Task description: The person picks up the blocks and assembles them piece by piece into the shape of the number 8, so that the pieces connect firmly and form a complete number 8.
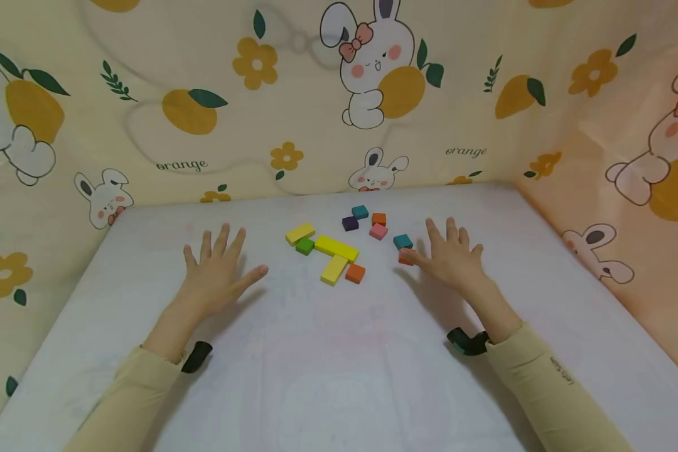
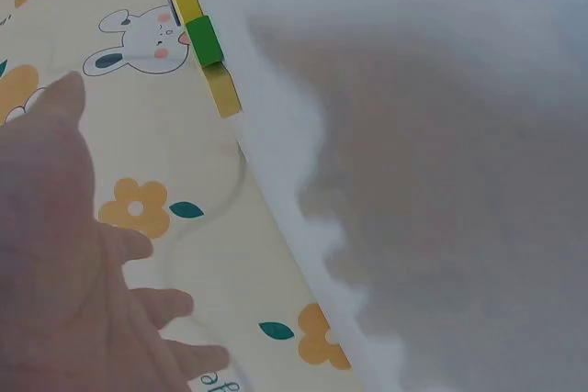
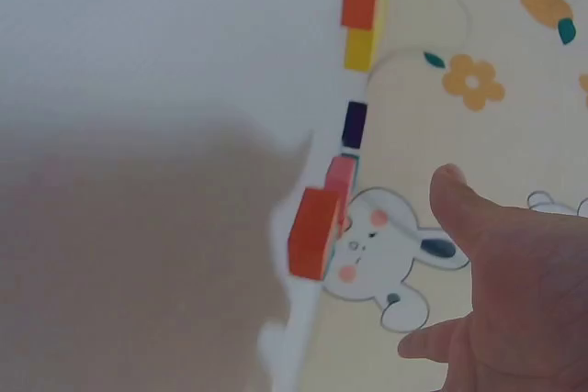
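Observation:
Both hands are held over the white table with fingers spread, gripping nothing. My left hand (image 1: 211,279) is left of the blocks, its thumb pointing toward them. My right hand (image 1: 454,257) is on the other side; its thumb overlaps an orange block (image 1: 405,258) in the head view, beside a teal block (image 1: 403,241). Between the hands lie a long yellow block (image 1: 336,248), two shorter yellow blocks, one of them (image 1: 334,270) nearer me, a green block (image 1: 305,246) and another orange block (image 1: 355,273). Farther back are a dark purple block (image 1: 350,223) and a pink block (image 1: 378,231).
A second teal block (image 1: 360,212) and a third orange block (image 1: 378,218) lie at the back of the group. A cream cloth (image 1: 316,125) printed with rabbits and oranges hangs behind the table (image 1: 316,376) and along its sides. Dark bands sit at both sleeve cuffs.

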A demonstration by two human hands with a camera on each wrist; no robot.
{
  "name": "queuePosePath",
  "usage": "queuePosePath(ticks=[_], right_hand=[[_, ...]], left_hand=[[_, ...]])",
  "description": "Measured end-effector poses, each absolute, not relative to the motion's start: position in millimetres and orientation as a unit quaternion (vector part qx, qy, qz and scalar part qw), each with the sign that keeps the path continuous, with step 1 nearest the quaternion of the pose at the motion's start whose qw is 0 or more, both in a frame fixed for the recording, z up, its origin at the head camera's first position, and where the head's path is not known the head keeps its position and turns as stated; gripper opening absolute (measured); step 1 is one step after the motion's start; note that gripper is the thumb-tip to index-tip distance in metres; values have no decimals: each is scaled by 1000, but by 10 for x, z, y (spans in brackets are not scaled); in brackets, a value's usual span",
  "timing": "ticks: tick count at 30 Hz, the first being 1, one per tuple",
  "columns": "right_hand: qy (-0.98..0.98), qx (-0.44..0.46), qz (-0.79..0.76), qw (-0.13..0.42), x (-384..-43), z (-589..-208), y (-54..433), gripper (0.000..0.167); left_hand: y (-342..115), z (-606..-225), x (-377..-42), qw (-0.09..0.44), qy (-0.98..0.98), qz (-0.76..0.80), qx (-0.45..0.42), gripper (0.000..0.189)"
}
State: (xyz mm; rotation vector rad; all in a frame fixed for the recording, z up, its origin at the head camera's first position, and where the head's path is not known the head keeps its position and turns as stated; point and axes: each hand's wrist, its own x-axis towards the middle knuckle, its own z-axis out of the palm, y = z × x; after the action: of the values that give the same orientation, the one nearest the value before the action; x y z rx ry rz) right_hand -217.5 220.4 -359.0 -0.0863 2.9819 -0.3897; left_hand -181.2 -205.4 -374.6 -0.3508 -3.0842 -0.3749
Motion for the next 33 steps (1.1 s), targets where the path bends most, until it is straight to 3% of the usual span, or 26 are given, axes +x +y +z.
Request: queuePosePath(ticks=[7,14,24,33], right_hand=[[989,-37,-141,34,-2169,-3581,2045,102],[984,-31,-174,-29,-2157,-3588,1867,83],[969,-49,-232,-74,-2145,-3649,1651,61],[937,-73,-338,-53,-2192,-3732,1543,48]], left_hand=[[-1892,-3741,-1925,12,-975,-158,-157,96],[-1782,-3735,-2077,24,-949,-235,-208,94],[-1623,-3759,-2328,0,-914,-349,-207,88],[-1541,-3856,-2509,-45,-894,-389,-217,68]])
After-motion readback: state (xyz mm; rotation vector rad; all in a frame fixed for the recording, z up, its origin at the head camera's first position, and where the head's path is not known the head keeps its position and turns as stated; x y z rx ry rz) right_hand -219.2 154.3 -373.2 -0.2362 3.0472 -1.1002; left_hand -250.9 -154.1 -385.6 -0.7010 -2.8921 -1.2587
